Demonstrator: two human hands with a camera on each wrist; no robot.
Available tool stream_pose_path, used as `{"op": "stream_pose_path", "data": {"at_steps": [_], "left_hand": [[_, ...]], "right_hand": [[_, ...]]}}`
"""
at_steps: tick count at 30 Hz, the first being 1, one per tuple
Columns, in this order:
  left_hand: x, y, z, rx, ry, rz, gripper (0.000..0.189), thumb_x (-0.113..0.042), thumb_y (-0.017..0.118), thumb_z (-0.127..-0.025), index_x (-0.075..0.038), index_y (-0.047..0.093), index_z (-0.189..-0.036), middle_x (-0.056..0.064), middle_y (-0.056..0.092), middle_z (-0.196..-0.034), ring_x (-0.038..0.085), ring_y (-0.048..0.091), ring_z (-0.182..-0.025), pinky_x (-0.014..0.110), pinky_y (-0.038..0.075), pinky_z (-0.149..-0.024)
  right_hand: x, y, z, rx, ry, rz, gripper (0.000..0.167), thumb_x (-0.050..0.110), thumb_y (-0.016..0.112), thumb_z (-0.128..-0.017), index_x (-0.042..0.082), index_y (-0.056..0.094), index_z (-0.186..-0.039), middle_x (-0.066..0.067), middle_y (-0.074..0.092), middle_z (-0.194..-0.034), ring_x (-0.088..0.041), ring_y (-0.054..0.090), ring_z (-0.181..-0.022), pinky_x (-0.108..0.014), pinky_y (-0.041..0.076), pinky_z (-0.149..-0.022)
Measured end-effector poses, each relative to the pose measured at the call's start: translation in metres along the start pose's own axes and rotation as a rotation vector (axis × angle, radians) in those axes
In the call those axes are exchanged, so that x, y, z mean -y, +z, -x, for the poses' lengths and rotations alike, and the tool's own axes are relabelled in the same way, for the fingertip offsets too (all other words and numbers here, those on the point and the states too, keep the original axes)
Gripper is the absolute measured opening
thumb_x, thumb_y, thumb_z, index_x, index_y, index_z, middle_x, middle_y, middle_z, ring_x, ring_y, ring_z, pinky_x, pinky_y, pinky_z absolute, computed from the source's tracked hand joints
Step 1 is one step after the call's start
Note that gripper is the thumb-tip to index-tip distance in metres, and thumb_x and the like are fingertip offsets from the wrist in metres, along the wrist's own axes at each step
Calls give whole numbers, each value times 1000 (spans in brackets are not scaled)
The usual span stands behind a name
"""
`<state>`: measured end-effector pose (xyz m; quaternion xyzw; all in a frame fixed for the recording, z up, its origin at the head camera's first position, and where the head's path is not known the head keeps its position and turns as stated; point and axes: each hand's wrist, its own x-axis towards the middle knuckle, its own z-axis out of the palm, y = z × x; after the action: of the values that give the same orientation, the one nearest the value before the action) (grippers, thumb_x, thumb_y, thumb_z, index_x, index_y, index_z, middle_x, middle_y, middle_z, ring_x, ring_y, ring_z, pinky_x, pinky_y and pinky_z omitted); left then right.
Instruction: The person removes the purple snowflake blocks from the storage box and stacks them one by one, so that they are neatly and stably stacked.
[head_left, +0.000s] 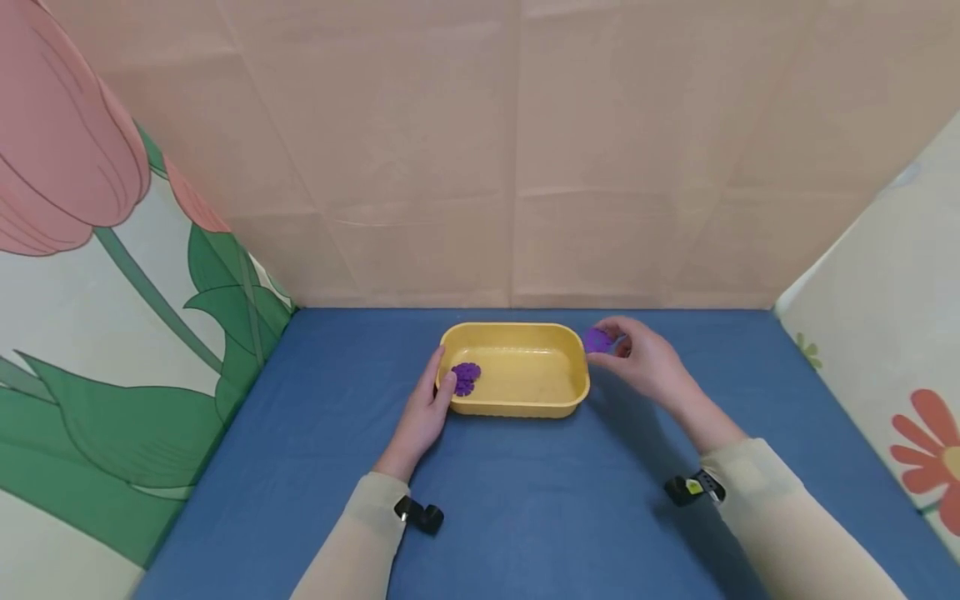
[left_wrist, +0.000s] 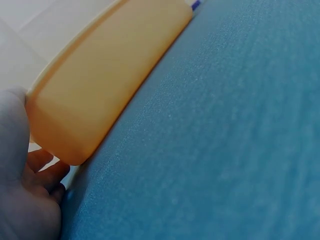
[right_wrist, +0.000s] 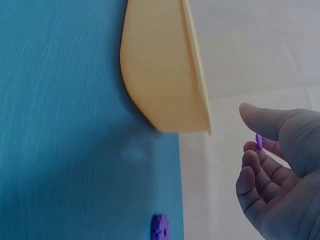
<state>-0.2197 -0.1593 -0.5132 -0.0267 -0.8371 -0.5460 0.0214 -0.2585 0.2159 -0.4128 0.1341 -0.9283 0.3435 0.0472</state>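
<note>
A yellow plastic tray [head_left: 525,408] stands on the blue table. My left hand [head_left: 422,408] holds its left end, thumb over the rim and fingers around the outside, as the left wrist view also shows on the tray wall [left_wrist: 95,85]. Purple notched discs [head_left: 467,377] lie inside at the left, overlapping one another. Just past the right rim, my right hand [head_left: 637,354] pinches a purple notched disc [right_wrist: 259,141] between thumb and fingers. In the right wrist view, another purple notched disc [right_wrist: 160,227] is on the table, below the hand.
The blue table [head_left: 510,500] ends at a beige backdrop [head_left: 517,167] behind the tray. Side panels with a printed tulip [head_left: 67,133] at left and a red flower [head_left: 930,442] at right border it. A black wrist strap [head_left: 420,515] sits on the left sleeve, another [head_left: 693,487] on the right.
</note>
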Motion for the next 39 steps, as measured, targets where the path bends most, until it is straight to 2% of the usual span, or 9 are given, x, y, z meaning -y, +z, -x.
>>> {"op": "stream_pose_path", "data": {"at_steps": [8, 12, 23, 30, 39], "left_hand": [[1, 0, 1, -2, -11, -9, 62, -49, 45, -120, -41, 22, -177, -6, 24, -182, 23, 21, -167, 55, 20, -134], [0, 0, 1, -2, -11, -11, 62, -49, 45, -120, -41, 22, -177, -5, 25, -182, 23, 21, -167, 55, 20, -134], [1, -1, 1, 5, -4, -18, 62, -50, 44, -119, -42, 22, -177, -5, 24, -182, 23, 21, -167, 55, 21, -134], [1, -1, 0, 1, -8, -17, 62, -48, 45, -120, -43, 22, -176, -4, 25, -182, 24, 22, -167, 56, 21, -134], [2, -1, 0, -1, -2, -8, 61, -47, 46, -120, -44, 22, -176, -5, 25, -182, 24, 22, -167, 56, 21, -134]], "right_hand": [[-23, -9, 3, -4, 48, 55, 54, 32, 87, -100, 5, 66, -141, -17, 69, -119, -30, 63, -95, -40, 53, -71], [-39, -12, 2, -16, 56, 73, 52, 31, 88, -99, 3, 67, -139, -19, 68, -119, -31, 63, -97, -40, 53, -72], [-71, -11, 3, -36, 89, 117, 52, 29, 87, -99, -4, 67, -133, -24, 59, -121, -40, 64, -104, -50, 53, -80], [-82, -9, 6, 4, 141, 107, 55, 33, 85, -101, -5, 65, -137, -28, 56, -128, -45, 63, -111, -61, 55, -86], [-95, -7, 6, 28, 155, 112, 56, 33, 84, -102, -6, 65, -137, -29, 56, -130, -46, 61, -111, -59, 56, -84]]}}
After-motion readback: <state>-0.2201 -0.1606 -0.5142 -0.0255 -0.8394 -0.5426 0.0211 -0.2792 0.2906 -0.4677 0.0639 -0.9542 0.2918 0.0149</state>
